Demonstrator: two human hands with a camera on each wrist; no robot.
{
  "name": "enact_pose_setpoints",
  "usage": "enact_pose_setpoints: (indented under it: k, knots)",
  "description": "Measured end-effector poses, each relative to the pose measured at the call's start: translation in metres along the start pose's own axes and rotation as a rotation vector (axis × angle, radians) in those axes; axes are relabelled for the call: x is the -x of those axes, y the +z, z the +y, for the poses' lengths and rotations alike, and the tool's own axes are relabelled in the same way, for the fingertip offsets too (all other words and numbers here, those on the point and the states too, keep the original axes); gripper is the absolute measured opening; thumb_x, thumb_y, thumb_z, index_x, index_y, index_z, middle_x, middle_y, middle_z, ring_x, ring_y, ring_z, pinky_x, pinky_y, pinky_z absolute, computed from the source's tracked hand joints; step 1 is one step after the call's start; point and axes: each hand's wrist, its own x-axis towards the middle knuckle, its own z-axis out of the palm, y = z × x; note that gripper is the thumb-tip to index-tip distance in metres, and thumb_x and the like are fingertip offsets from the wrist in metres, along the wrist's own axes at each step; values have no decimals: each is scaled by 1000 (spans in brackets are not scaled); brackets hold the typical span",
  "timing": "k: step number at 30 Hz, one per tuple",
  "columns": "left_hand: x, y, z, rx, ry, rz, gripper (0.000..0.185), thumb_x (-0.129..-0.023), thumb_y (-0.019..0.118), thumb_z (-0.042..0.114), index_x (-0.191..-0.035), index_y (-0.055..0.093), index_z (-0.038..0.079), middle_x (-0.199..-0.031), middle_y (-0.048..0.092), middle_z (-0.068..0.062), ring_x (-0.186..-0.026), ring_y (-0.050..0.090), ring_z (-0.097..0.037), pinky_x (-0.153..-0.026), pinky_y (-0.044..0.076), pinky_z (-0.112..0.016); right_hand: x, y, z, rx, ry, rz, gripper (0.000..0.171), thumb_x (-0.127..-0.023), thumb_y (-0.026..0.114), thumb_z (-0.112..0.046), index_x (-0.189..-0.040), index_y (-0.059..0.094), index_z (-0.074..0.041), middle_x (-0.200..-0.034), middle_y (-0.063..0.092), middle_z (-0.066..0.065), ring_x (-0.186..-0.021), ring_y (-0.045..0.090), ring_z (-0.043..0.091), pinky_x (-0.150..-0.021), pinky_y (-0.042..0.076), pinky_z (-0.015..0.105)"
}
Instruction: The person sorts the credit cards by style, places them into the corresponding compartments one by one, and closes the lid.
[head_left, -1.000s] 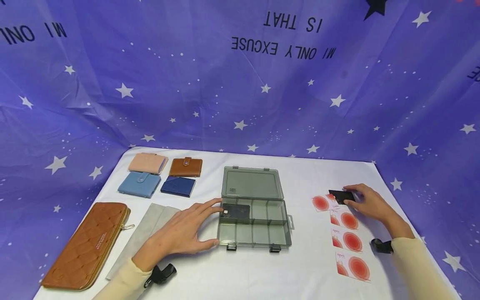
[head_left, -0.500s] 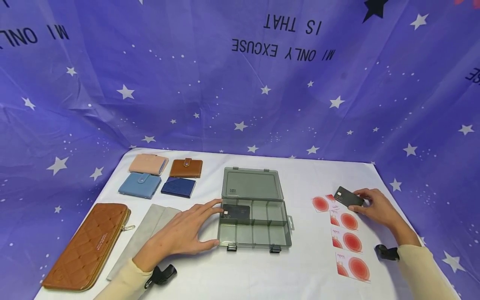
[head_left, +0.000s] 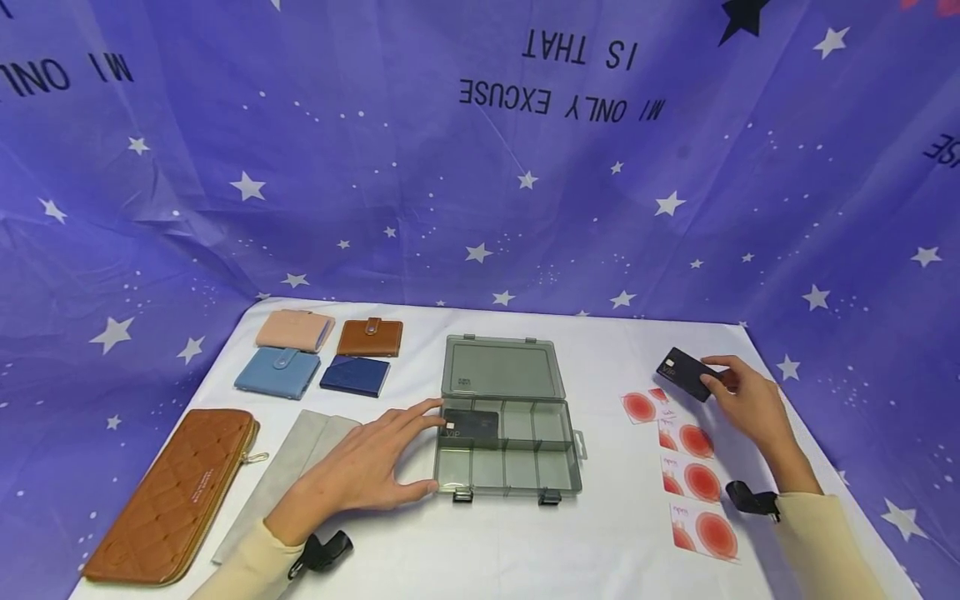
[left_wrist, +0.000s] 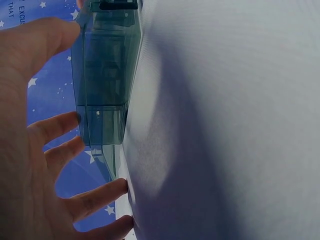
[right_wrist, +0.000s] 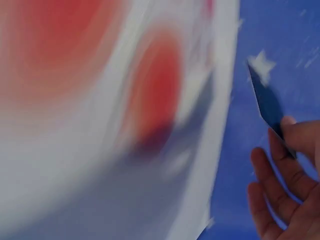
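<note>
A smoky clear compartment box (head_left: 507,468) lies open at the table's middle, its lid (head_left: 502,367) flat behind it. A black card (head_left: 472,423) lies in its back left compartment. My left hand (head_left: 367,462) rests against the box's left wall with straight fingers (left_wrist: 55,130), the thumb at the front corner. My right hand (head_left: 746,400) pinches a second black card (head_left: 684,373) and holds it tilted above the table at the right; its edge (right_wrist: 267,107) shows in the right wrist view. Below it lie several white cards with red circles (head_left: 693,477).
At the left back lie a pink wallet (head_left: 295,327), a brown one (head_left: 370,337), a light blue one (head_left: 278,372) and a navy one (head_left: 356,376). A long brown quilted wallet (head_left: 174,493) and a grey pouch (head_left: 288,471) lie front left. Blue star cloth (head_left: 480,167) hangs behind.
My right hand has picked the black card off the row of red-circle cards and raised it up and back. The left hand has stayed at the box.
</note>
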Motion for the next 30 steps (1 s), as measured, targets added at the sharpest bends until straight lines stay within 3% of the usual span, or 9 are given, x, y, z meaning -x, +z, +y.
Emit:
enact_pose_setpoints:
  k: [5,12,20,30]
  knots:
    - [1,0,-1,-4,-3,2,82,-90,75,66,-159,51,29,-175,32,9,-140,56,-23,-79,55,-51,-3,11,-59,-89,-5,25,32,-101,75,-13,-131,70,-4,-97,77,25,-96,75,48,-82,57,54]
    - [0,0,-1,0,-5,-9,83,-90,75,67,-159,51,30,-176,31,10,-141,55,-24,-79,55,-51,-2,38,-123,-226,-51,-24,28,-102,75,-13,-129,71,-8,-96,77,19,-99,77,44,-89,60,58]
    - [-1,2,-1,10,4,2,81,-90,75,66,-158,52,30,-175,32,10,-141,55,-23,-81,56,-51,5,68,-162,-333,-76,-90,27,-99,78,-6,-125,72,-10,-92,78,13,-96,79,37,-88,61,53]
    - [-2,1,-2,0,11,7,82,-90,75,66,-159,52,29,-175,33,11,-141,55,-23,-83,56,-52,19,92,-196,-352,-141,-124,28,-96,82,-9,-123,74,-15,-89,76,3,-93,79,28,-86,63,48]
